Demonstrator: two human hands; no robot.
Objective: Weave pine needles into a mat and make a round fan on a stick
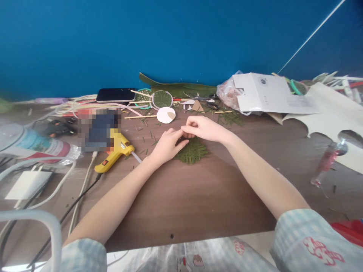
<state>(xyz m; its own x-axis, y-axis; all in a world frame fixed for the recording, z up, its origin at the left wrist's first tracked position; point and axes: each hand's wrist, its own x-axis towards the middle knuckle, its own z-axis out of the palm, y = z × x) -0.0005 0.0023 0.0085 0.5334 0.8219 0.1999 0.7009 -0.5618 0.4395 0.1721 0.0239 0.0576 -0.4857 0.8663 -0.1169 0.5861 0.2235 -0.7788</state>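
Far left, 9 o'clock of the woven piece: a printed bottle (31, 145) lying on its side, white cables and a white charger block (27, 184) below it; blurred patch next to them, contents not readable; yellow glue gun (115, 154) at 9 o'clock of the hands, nozzle towards them, lying untouched, well apart from both hands.

Back edge, 11 o'clock: dark phone (115, 95); round hoop with green fill (162, 99) and a white paper disc (166, 115) at 12 o'clock, wooden sticks and cut green bits strewn about the table (181, 204).

Centre: left hand (168, 145) rests on the near-left edge of the green woven mat (193, 152), fingers flat, pressing it down, not closed around anything; right hand (202, 127) at the mat's 12 o'clock edge, fingertips pinched together on what looks like a strip end; strip itself too small to make out; the two hands touch at the fingertips.

Right, 2 o'clock: plastic bag (227, 94), white folded card box (269, 94), cut white sheet (334, 113); clear tube-like item (329, 156) at 3 o'clock.

Judgement: weaving step in hand, a strip being tucked at the mat's far edge; next move likely needs the left hand to keep the weave pinned while the right draws the strip snug without tearing it or loosening the neighbours.
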